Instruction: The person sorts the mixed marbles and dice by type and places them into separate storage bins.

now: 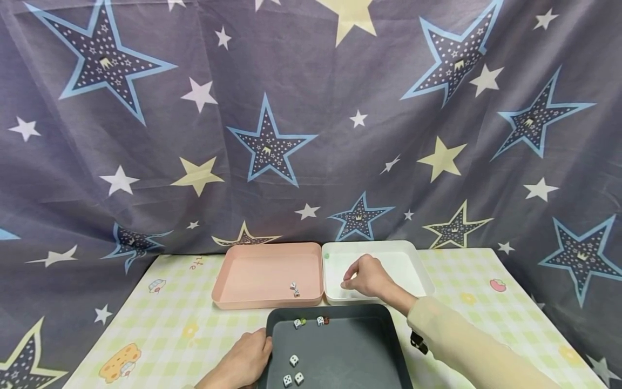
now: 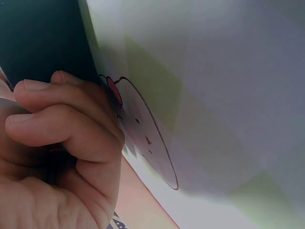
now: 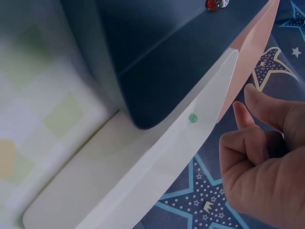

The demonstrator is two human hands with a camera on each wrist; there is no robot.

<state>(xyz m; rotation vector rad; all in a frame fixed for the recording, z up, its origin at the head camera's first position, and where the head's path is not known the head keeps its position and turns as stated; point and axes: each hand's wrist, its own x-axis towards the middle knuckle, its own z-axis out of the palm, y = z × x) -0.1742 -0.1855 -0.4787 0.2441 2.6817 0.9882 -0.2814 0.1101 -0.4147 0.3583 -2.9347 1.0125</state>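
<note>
My left hand (image 1: 245, 356) grips the left rim of a dark grey tray (image 1: 340, 309), its fingers bent in the left wrist view. White dice (image 1: 293, 360) with black dots lie in this tray, along with a green bead (image 1: 303, 321) and a red bead (image 1: 326, 320) near the far rim. Over the white tray (image 1: 418, 270) hangs my right hand (image 1: 369, 276), thumb and forefinger tips close together. A gap shows between those fingertips in the right wrist view, with nothing visible in it. Another green bead (image 3: 193, 118) lies in the white tray's far left corner.
A pink tray (image 1: 262, 270) stands beside the white one at the back left and holds two small dice (image 1: 293, 285). The trays rest on a green-checked tablecloth (image 1: 165, 319). Behind the table hangs a dark curtain (image 1: 311, 205) with stars.
</note>
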